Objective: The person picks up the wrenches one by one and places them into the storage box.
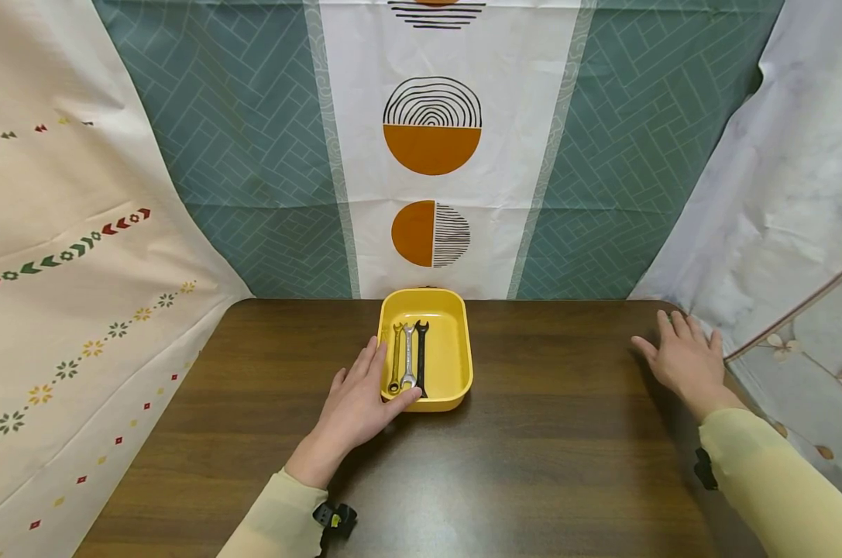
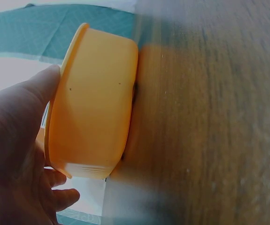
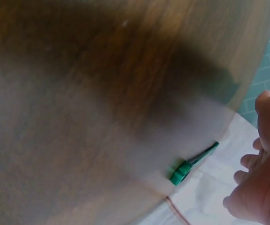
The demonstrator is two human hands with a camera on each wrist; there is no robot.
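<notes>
A yellow tray [image 1: 448,349] stands at the far middle of the table. Inside it lie three wrenches side by side: a gold-coloured wrench [image 1: 396,358], a silver wrench [image 1: 408,356] and a black wrench [image 1: 422,356]. My left hand [image 1: 354,399] is at the tray's near left corner, fingers extended along the left side, thumb over the near rim. In the left wrist view the thumb meets the rim of the tray [image 2: 95,98]. My right hand [image 1: 685,360] hovers at the table's right side, fingers spread. A green object [image 3: 181,172] with a thick head and thin tapered arm lies near it, hidden in the head view.
The brown wooden table [image 1: 532,457] ends at a patterned teal and white cloth [image 1: 274,155] behind the tray. A cream cloth [image 1: 79,310] hangs on the left, a pale floral cloth [image 1: 797,232] on the right.
</notes>
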